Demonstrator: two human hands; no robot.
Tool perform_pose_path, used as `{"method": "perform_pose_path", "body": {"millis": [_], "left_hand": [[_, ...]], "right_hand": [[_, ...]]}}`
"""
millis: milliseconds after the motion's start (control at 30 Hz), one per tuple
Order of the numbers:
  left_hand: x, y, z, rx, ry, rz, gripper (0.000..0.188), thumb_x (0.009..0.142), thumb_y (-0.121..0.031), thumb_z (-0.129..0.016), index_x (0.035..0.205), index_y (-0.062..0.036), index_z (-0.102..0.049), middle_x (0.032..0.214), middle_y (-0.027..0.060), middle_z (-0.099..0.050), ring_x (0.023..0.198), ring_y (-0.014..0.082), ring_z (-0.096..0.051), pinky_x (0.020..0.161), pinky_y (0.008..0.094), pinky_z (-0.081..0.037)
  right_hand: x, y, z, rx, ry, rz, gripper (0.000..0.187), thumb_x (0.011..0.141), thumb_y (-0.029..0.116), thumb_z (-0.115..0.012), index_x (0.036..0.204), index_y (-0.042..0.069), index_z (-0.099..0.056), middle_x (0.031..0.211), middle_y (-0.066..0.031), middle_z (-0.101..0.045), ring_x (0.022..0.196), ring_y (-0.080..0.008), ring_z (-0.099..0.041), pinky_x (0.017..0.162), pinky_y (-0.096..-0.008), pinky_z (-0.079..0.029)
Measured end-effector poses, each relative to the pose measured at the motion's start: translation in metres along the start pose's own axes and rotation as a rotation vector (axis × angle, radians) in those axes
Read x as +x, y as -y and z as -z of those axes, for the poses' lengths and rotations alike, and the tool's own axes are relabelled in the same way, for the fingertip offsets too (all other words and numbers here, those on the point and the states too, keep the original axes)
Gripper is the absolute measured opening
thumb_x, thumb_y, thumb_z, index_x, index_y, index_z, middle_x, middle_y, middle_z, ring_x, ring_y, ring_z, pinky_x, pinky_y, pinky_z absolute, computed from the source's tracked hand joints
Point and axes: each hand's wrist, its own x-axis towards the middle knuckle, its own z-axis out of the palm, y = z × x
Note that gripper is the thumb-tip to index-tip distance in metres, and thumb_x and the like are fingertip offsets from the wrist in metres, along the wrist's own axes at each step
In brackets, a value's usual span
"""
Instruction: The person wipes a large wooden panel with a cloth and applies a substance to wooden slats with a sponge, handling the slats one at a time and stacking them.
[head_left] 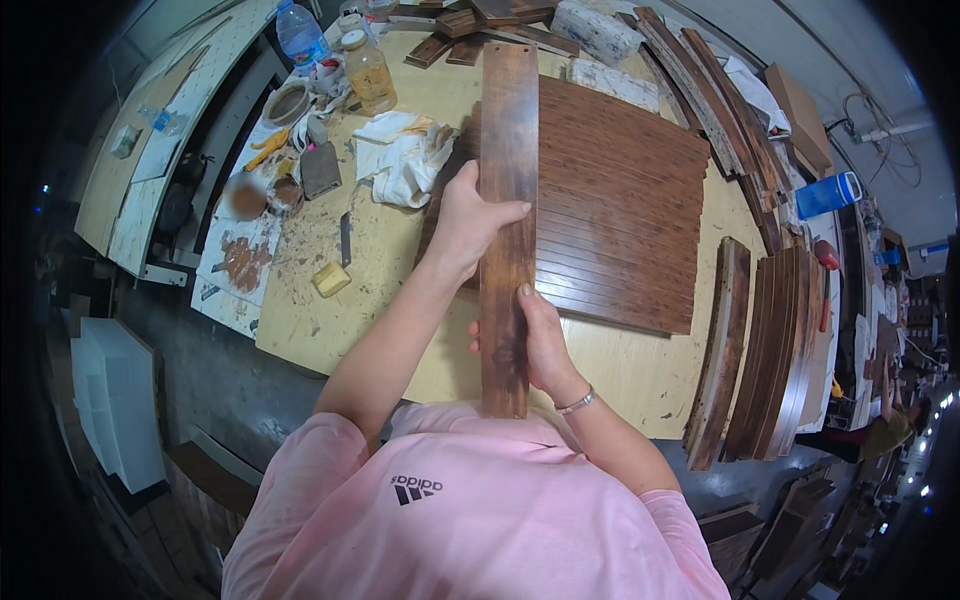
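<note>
Pale workshop desk (310,320), brown plank (508,110) held over it

Nearest, the plank's lower end comes close to the pink shirt (500,440). Right grip (546,340), above a wrist band (575,402), clasps the plank's right edge low down, thumb on its face; left grip (468,222) grasps it higher from the left — thumb laid across the wood. To the right, a row of brown boards (765,350) sits at the desk's edge. Beyond the hands lies a panel (620,200) of dark strips, with a yellow block (330,279) to its left. Farther off are a crumpled white cloth (400,160), then a jar of amber liquid (370,80) — and loose wooden pieces (430,50).
</note>
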Motion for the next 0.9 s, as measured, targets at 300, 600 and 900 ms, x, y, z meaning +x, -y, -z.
{"method": "perform_pose_path", "body": {"millis": [300, 600, 900], "left_hand": [[0.005, 0.016, 0.002, 0.014, -0.114, 0.024, 0.024, 0.096, -0.015, -0.060, 0.107, 0.0058, -0.058, 0.096, 0.0087, -0.064, 0.089, 0.0122, -0.058, 0.080, 0.0285, -0.047], [-0.100, 0.064, 0.037, 0.030, 0.127, 0.236, 0.028, 0.104, -0.031, -0.047, 0.111, -0.0065, -0.058, 0.091, -0.0011, -0.057, 0.081, 0.0080, -0.056, 0.070, 0.0237, -0.047], [-0.137, 0.058, 0.033, -0.046, 0.166, 0.299, 0.036, 0.104, -0.033, -0.046, 0.122, -0.0025, -0.051, 0.093, 0.0056, -0.062, 0.061, 0.0109, -0.056, 0.060, 0.0245, -0.047]], "right_hand": [[0.002, -0.001, 0.002, -0.001, 0.006, -0.012, 0.046, 0.105, 0.040, -0.031, 0.121, 0.000, -0.049, 0.093, -0.0222, -0.067, 0.076, -0.0305, -0.069, 0.073, -0.0403, -0.058], [0.013, 0.036, 0.013, 0.129, -0.162, 0.019, 0.054, 0.105, 0.045, -0.025, 0.113, 0.000, -0.053, 0.092, -0.0217, -0.067, 0.077, -0.0334, -0.069, 0.074, -0.0435, -0.058], [0.057, 0.068, -0.005, 0.175, -0.169, 0.191, 0.036, 0.104, 0.033, -0.036, 0.112, 0.001, -0.050, 0.094, -0.0222, -0.067, 0.082, -0.0337, -0.069, 0.074, -0.0448, -0.057]]}}
